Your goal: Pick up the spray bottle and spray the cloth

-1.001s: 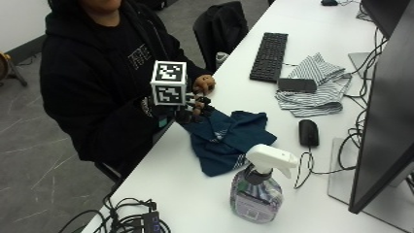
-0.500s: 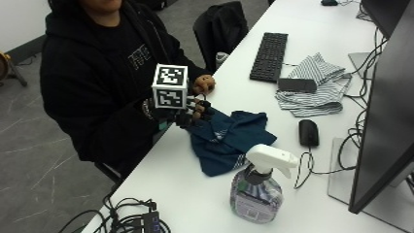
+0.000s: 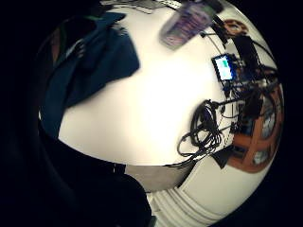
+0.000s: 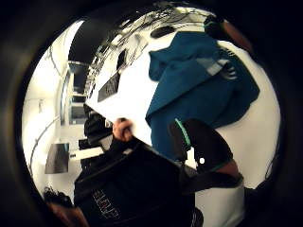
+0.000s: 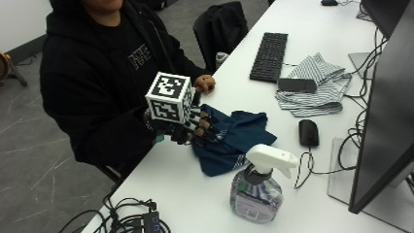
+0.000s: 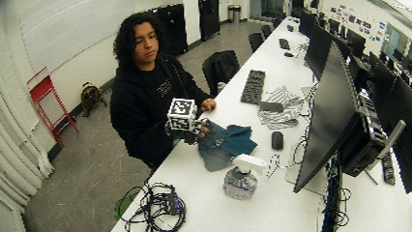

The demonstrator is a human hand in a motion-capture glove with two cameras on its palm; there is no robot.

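I count 1 bottle, 1 blue cloth, 1 striped cloth, 1 keyboard and 1 mouse on the white surface. The bottle stands upright near the surface's front edge, just beside the blue cloth, white trigger head on top; I see clear liquid inside, and its label is not legible. I see the hand held above the blue cloth's near edge, fingers loosely curled, gripping nothing, well apart from the bottle. A dark flat item lies on the striped cloth.
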